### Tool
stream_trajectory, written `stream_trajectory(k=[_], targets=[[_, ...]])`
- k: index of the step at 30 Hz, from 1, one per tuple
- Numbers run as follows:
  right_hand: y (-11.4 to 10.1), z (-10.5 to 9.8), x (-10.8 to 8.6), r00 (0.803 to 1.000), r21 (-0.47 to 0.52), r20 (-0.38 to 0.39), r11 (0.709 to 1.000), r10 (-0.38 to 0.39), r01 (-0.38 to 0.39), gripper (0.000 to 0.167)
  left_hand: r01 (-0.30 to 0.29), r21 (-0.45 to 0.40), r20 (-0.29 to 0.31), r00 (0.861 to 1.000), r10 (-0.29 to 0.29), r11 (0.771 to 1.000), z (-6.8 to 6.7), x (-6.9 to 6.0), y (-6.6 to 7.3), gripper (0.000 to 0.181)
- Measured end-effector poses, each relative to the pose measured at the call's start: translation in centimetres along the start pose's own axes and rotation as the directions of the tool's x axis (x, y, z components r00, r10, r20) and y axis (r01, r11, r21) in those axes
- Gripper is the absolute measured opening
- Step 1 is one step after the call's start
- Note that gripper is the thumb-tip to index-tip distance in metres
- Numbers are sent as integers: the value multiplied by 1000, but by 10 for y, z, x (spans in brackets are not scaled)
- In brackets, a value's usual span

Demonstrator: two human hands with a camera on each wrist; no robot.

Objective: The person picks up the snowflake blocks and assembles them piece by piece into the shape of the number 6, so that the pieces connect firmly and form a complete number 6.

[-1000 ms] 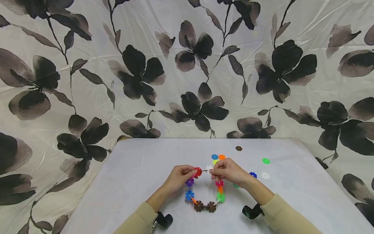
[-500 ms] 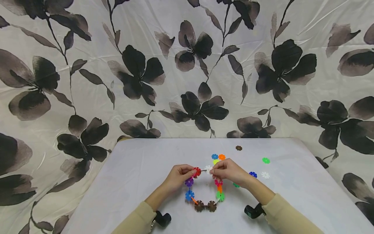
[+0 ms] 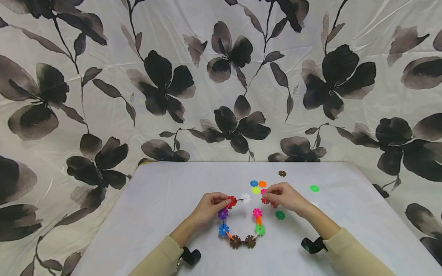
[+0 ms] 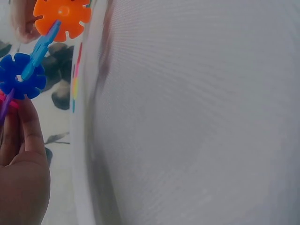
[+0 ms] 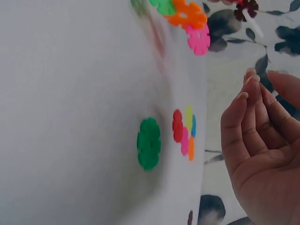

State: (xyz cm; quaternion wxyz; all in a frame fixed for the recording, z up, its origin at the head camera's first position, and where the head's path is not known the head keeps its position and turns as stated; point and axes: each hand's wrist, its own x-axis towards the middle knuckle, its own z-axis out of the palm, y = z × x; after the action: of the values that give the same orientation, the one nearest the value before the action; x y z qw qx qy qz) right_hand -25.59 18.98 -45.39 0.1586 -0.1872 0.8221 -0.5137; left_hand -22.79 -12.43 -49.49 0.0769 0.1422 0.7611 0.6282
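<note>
A string of joined snowflake discs forms an almost complete loop above the table. My left hand (image 3: 206, 209) pinches its red disc (image 3: 231, 202) between thumb and fingers. From that disc a thin edge-on piece leads to a white disc (image 3: 245, 198) at one end. The other end is a pink disc (image 3: 257, 212), with a gap between the two. Blue (image 4: 22, 77) and orange discs (image 4: 63, 16) of the string show in the left wrist view. My right hand (image 3: 284, 197), fingers loosely bent and holding nothing, hovers near the loose discs, apart from the string.
Loose blue (image 3: 253, 184), orange (image 3: 262, 184) and yellow discs (image 3: 256, 190) lie together behind the loop. A dark green disc (image 5: 148, 144) lies nearer. Brown (image 3: 282, 173) and light green discs (image 3: 314, 188) lie farther off on the white table (image 3: 165, 191). Floral cloth hangs behind.
My right hand has let go of the white disc and moved right, away from the string. The left hand keeps its pinch on the red disc, nearly still.
</note>
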Motion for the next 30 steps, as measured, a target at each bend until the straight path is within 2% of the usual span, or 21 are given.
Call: stream_trajectory(k=[5,11,15,19,25,30], targets=[[3,-9,-6,1000,-17,-19,1000,-2,1,31,1,-10,7,1000,-1,1000,0,0,0,20],[10,-11,-8,1000,-29,2,1000,-1,1,29,-1,-4,14,1000,1,1000,-1,-1,0,22],[15,-12,-8,1000,-61,13,998,2,-1,28,-2,-10,14,1000,2,1000,0,-1,1,23],[18,-14,-8,1000,-120,-6,993,-5,4,26,0,-9,13,1000,0,1000,0,-1,2,23],[25,-23,-11,997,-249,-64,968,-47,30,20,9,4,3,1000,-9,1000,0,-2,3,23],[31,-36,-15,989,-376,-105,925,-103,56,13,22,17,-13,1000,-21,1000,0,-3,3,22]])
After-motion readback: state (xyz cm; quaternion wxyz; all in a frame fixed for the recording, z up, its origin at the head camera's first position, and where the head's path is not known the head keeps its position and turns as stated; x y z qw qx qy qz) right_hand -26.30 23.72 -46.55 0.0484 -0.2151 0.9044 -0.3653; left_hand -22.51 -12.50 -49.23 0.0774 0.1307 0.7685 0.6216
